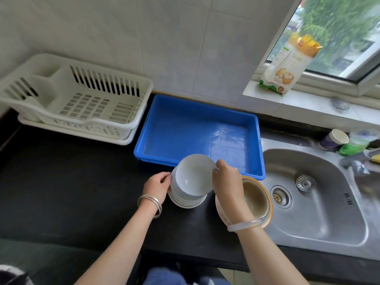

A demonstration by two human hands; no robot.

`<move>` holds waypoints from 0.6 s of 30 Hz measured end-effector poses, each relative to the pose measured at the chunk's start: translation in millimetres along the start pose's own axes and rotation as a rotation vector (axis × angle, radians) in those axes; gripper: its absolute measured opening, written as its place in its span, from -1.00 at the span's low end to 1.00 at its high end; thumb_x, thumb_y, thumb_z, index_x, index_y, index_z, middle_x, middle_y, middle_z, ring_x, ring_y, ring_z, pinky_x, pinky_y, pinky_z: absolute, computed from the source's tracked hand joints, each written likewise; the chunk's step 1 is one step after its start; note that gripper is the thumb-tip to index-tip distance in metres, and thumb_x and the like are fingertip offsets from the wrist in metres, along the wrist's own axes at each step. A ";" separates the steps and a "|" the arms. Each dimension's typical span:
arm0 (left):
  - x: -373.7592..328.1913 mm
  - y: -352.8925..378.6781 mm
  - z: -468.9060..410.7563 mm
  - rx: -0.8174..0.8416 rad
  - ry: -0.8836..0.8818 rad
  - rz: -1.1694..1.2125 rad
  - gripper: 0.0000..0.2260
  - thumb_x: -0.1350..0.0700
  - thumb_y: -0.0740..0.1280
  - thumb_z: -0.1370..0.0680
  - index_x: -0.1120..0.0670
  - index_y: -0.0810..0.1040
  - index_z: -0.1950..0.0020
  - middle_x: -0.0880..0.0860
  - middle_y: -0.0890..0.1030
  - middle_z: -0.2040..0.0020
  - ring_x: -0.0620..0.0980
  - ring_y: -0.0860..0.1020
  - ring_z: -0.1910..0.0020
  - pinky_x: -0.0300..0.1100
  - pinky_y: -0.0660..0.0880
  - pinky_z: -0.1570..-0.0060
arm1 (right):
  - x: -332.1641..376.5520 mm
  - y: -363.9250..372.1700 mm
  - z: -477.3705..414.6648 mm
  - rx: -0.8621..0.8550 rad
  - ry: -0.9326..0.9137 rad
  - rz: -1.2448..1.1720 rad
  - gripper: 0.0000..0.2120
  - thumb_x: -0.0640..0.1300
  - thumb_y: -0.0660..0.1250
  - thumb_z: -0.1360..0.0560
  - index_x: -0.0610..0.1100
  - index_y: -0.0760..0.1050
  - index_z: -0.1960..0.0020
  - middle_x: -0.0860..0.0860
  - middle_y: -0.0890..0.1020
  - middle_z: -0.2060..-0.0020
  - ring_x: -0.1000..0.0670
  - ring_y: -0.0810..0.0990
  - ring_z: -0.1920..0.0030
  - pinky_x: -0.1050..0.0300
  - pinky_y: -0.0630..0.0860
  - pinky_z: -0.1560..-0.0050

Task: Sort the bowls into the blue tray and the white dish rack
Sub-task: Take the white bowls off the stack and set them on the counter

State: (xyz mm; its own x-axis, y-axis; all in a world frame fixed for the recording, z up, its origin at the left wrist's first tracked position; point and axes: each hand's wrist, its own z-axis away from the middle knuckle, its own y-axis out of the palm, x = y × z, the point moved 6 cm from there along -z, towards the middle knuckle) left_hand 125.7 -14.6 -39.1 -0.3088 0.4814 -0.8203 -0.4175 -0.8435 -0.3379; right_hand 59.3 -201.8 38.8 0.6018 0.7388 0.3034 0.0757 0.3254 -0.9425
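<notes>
On the black counter, just in front of the blue tray, you've got the top white bowl tipped up on the white bowl stack. Your right hand pinches its far rim, thumb & fingers curled over the edge. Your left hand curls against the stack's left side, holding it steady. Brown bowl stack sits just beside, partly under your right forearm, next to the sink. White dish rack is off to the left, no bowls in it or the tray yet. These look glazed ceramic: stiff, smooth, prob. slick, & they'll chip if knocked. A rim pinch works for one bowl, but I'd get a finger under the base before carrying it. Nested bowls can cling, so keep the stack pinned. Watch that forearm near the brown stack.
</notes>
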 end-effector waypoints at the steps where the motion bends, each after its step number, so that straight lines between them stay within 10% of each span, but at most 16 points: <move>1: -1.6 0.6 -0.7 -0.002 -0.001 -0.020 -0.75 0.08 0.23 -0.56 0.07 0.53 -0.21 0.04 0.60 -0.05 0.01 0.61 0.05 0.03 0.55 -0.08 | -3.4 -3.4 -0.6 -0.011 0.012 -0.033 -0.84 -0.21 0.13 -0.57 -0.23 0.45 -0.05 -0.25 0.63 0.05 -0.25 0.53 0.08 0.09 0.27 0.22; 18: -45.1 8.5 12.0 -0.294 0.103 -0.468 -0.92 0.14 0.22 -0.54 0.02 0.46 0.15 0.00 0.55 0.25 -0.03 0.52 0.28 -0.15 0.46 0.35 | -39.0 -33.1 -20.1 -0.037 -0.017 -0.267 -0.85 -0.12 0.24 -0.56 -0.16 0.53 -0.05 -0.09 0.65 0.12 -0.02 0.43 0.26 0.29 0.23 0.41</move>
State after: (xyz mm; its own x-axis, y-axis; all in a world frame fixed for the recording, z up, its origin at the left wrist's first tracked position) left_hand 125.9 -40.6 0.6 -0.0563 0.8067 -0.5883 -0.2300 -0.5839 -0.7786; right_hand 49.3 -253.3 55.3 0.5430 0.6400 0.5436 0.2593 0.4880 -0.8335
